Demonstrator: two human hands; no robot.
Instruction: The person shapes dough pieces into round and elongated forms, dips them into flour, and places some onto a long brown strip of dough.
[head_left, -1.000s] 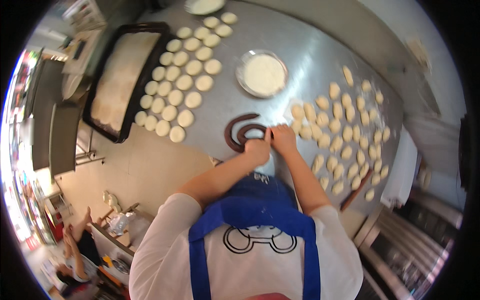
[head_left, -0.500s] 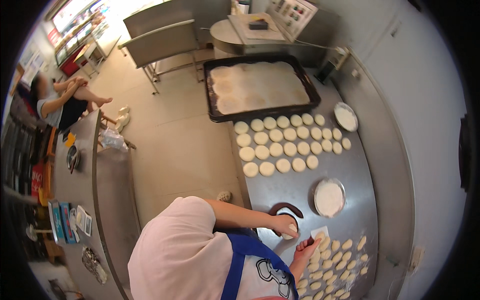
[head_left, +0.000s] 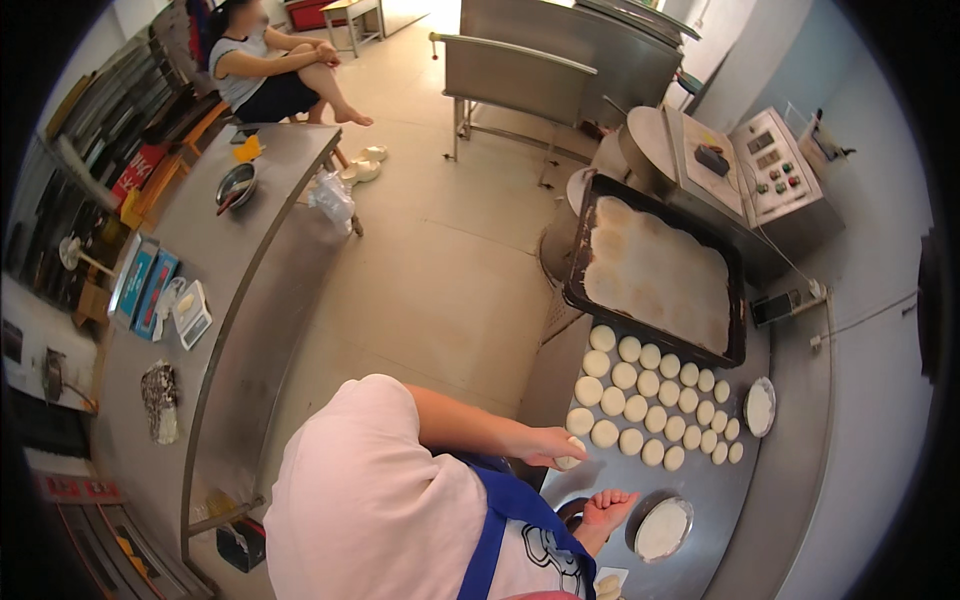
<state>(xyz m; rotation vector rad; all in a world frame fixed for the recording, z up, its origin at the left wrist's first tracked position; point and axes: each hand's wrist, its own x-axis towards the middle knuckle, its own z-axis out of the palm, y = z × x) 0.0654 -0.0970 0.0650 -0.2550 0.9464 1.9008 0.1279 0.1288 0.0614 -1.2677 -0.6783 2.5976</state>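
Observation:
My left hand [head_left: 548, 446] is closed around a pale round of dough [head_left: 570, 458], just nearer than the left end of the dough rows. Whether that piece touches the table cannot be told. Several flattened dough rounds [head_left: 635, 408] lie in rows on the steel table [head_left: 600, 480]. My right hand [head_left: 606, 510] hovers between a dark bowl [head_left: 571, 513] and a round pan of white flour [head_left: 663, 530]; its fingers are loosely bent, one points outward, and nothing shows in them. The bowl is mostly hidden by my hand and apron. Small oval dough pieces [head_left: 607, 585] show at the lower edge.
Beyond the rounds sits a large black-rimmed baking tray [head_left: 738, 290]. A second flour pan [head_left: 760, 407] stands by the right wall. Left of the aisle, another steel table [head_left: 240, 300] carries a scale [head_left: 190, 313] and a metal bowl [head_left: 237, 187]. A person [head_left: 275, 65] sits behind it.
The view has swung, shifting the scene. My left hand has gone from over the dark bowl to the dough rows, carrying the dough. My right hand has left the oval pieces.

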